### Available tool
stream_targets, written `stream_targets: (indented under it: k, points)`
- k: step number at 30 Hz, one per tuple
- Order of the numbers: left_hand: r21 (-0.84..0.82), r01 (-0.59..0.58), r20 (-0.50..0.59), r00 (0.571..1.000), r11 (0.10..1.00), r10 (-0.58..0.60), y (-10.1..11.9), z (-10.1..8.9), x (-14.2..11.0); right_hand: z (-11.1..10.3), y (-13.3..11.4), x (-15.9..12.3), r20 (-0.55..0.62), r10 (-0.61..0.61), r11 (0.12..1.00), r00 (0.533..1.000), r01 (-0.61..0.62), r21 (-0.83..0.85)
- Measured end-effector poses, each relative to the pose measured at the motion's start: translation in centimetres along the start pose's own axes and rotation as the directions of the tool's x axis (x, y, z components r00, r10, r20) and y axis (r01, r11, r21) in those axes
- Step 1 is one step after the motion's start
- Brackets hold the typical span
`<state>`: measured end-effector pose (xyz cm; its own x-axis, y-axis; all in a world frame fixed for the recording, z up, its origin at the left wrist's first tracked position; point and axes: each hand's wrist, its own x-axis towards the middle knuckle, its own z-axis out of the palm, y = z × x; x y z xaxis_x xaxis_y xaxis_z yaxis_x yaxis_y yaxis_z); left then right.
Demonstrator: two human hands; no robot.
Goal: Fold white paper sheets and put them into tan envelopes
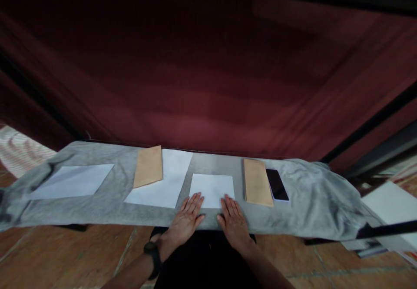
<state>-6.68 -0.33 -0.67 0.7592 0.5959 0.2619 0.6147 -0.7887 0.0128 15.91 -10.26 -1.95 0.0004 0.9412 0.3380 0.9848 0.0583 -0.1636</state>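
Note:
A small white sheet of paper [211, 187] lies flat on the grey cloth in front of me. My left hand [188, 216] rests flat with fingers outstretched, its fingertips on the sheet's lower left corner. On the lower right corner lie the fingertips of my right hand [233, 219], also flat and outstretched. Left of this sheet is a larger white sheet [174, 176], partly covered by a brown envelope [149, 165]. To the right sits a second brown envelope [257, 182], which looks like a small stack.
A phone [276, 184] lies right of the second envelope. Another white sheet [71, 180] is at the far left. The grey cloth [312, 197] covers a narrow bench, wrinkled at its right end. A dark red panel [208, 84] rises behind it. The floor is tiled.

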Motion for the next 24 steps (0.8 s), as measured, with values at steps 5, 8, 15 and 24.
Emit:
stream_targets:
  k: [5,8,15,24]
  points:
    - [-0.034,0.002,0.004,1.0,0.999,-0.002,-1.2,-0.2,-1.2,-0.5,1.4,-1.4,0.022,-0.007,1.0,1.0,0.007,-0.021]
    - [-0.03,-0.008,-0.001,1.0,1.0,0.008,-1.2,-0.6,-1.3,-0.9,1.5,-0.8,0.028,0.001,1.0,1.0,-0.001,0.003]
    - [0.006,-0.04,-0.036,0.999,0.999,0.04,-0.7,-1.2,-1.4,0.2,-1.3,5.5,0.178,-0.178,0.973,0.968,0.146,0.177]
    - [-0.003,-0.021,-0.039,0.999,1.0,0.021,-0.6,-1.5,-1.4,3.1,1.1,11.2,0.187,-0.063,0.998,0.98,0.056,0.042]
